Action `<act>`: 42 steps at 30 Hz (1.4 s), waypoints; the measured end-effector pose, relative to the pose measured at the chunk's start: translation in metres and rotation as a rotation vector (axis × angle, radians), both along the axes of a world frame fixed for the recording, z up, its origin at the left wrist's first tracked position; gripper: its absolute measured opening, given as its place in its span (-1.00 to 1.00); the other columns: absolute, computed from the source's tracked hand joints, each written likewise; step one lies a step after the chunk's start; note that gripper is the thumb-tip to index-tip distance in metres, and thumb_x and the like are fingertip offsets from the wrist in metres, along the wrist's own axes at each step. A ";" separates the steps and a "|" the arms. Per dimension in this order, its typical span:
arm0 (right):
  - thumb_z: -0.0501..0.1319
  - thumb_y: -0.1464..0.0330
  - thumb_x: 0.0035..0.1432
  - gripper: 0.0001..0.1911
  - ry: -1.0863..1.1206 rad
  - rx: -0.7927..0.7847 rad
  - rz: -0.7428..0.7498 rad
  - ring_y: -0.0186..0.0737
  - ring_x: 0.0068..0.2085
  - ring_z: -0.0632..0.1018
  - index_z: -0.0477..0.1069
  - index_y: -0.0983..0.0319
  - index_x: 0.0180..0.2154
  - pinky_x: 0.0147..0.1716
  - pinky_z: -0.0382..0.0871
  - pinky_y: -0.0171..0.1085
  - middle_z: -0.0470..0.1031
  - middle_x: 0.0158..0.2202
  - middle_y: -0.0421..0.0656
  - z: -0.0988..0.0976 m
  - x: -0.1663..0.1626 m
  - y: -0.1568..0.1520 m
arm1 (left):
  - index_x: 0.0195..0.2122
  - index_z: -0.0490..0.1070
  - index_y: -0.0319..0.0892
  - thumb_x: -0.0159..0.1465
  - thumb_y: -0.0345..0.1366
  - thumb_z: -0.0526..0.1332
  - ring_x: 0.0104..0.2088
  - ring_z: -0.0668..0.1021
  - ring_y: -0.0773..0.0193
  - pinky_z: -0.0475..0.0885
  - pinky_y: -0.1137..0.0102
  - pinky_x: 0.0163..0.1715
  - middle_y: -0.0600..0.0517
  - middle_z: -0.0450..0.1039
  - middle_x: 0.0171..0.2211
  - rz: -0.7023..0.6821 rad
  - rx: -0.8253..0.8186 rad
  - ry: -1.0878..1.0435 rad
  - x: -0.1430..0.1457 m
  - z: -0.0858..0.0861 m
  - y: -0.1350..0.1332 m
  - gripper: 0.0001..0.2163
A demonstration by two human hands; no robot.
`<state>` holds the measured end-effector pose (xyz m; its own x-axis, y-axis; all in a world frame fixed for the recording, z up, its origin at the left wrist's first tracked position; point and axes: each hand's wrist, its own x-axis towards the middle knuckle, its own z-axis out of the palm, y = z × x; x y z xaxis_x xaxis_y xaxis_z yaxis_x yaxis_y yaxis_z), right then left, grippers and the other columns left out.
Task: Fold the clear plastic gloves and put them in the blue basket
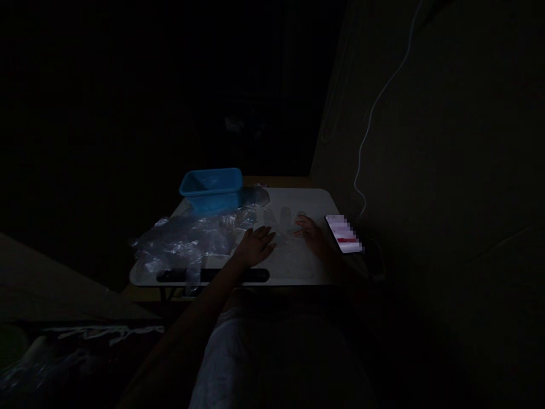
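Note:
My left hand (255, 247) is over the middle of a small white table (298, 270), palm down with its fingers stretched out. My right hand (312, 233) is to the right of it, fingers apart and pointing left. Neither hand holds anything that I can make out. Crumpled clear plastic sheeting (191, 238) lies just left of my left hand. A lit phone (344, 234) stands close to my right hand, its cable running up the wall. Faint dark patches show on the tabletop beyond the hands; the dim light hides their detail.
A blue plastic basin (215, 190) sits at the table's back left, beside the plastic. Along the front edge runs a dark slot (255, 275). A white cable (370, 122) hangs against the wall (447, 170) on the right. The surroundings are very dark.

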<state>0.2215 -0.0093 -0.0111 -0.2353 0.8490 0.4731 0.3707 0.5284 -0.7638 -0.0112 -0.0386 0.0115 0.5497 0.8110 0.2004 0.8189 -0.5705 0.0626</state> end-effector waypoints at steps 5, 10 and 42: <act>-0.04 0.48 0.10 -0.51 -0.052 0.025 0.014 -0.24 -0.29 0.56 0.11 0.15 0.10 -0.18 0.43 -0.10 0.38 -0.03 -0.02 0.002 0.001 -0.008 | 0.11 0.20 -0.16 0.29 -0.14 -0.09 0.17 0.21 0.08 0.10 0.04 0.08 -0.13 0.15 0.18 -0.008 0.023 -0.010 -0.001 -0.003 0.002 -0.58; -0.06 0.54 0.06 -0.46 -0.135 0.060 -0.008 -0.20 -0.20 0.55 0.11 0.17 0.10 -0.11 0.39 -0.08 0.39 -0.03 -0.01 0.002 0.004 -0.017 | 0.11 0.20 -0.15 0.28 -0.15 -0.08 0.16 0.23 0.09 0.12 0.05 0.06 -0.13 0.17 0.17 -0.012 0.034 -0.050 -0.001 -0.002 0.002 -0.59; 0.20 0.38 -0.02 -0.68 -0.700 0.453 0.127 -0.05 -0.04 0.40 0.37 0.22 -0.14 -0.09 0.25 0.00 0.44 -0.10 -0.02 0.012 0.019 -0.117 | -0.08 0.37 -0.18 0.26 -0.33 0.01 -0.06 0.46 0.19 0.35 0.18 -0.03 -0.11 0.44 -0.08 -0.330 0.187 -0.133 -0.022 -0.008 -0.085 -0.74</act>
